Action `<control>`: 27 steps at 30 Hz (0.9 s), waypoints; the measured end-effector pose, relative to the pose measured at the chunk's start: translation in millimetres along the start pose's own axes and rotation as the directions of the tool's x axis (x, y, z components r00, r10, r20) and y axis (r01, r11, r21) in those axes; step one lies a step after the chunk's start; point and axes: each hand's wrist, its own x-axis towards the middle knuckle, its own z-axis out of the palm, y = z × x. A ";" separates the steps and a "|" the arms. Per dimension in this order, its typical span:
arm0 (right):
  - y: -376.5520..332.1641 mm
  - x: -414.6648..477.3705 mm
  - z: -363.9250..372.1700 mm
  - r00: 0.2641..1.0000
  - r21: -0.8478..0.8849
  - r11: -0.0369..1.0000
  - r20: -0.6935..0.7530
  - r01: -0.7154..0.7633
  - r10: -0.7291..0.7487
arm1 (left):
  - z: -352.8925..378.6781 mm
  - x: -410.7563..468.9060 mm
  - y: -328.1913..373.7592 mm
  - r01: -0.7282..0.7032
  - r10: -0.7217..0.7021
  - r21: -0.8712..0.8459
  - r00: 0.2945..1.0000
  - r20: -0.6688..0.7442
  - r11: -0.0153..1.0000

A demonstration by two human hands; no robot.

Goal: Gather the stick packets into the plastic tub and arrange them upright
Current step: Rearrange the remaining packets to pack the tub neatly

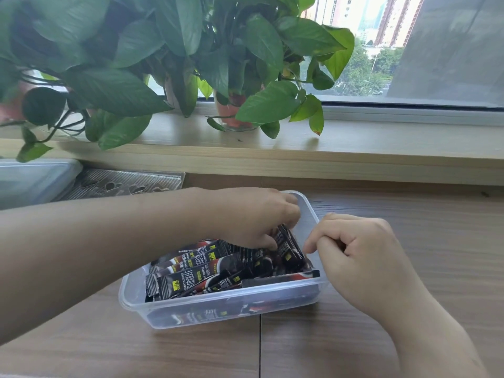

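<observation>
Tub: clear plastic tub (218,309), centre of frame, resting on the wooden table (436,241).
Packets: black stick packets (196,271) inside the tub, piled lengthwise, most lying flat or slanted; one stands on its long edge along the near wall.
Left hand (253,216): reaches in from the left edge of frame over the tub's far right end; fingers curled down, thumb and fingers pinching a tilted packet (289,246).
Right hand (362,255): right of centre, just outside the tub's right wall; fingers curled in, index tip at the wall. Cannot tell whether it holds anything.
Upper left: translucent lid (32,178) beside a ribbed clear tray (122,181).
Top of frame: leafy potted plants (163,50) on a pale wood windowsill (354,148).
</observation>
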 end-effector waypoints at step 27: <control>-21.5 7.8 8.8 0.882 -0.263 0.964 0.445 -0.039 0.158 | 4.8 -36.0 -22.6 -0.219 0.223 0.049 0.970 -0.096 0.974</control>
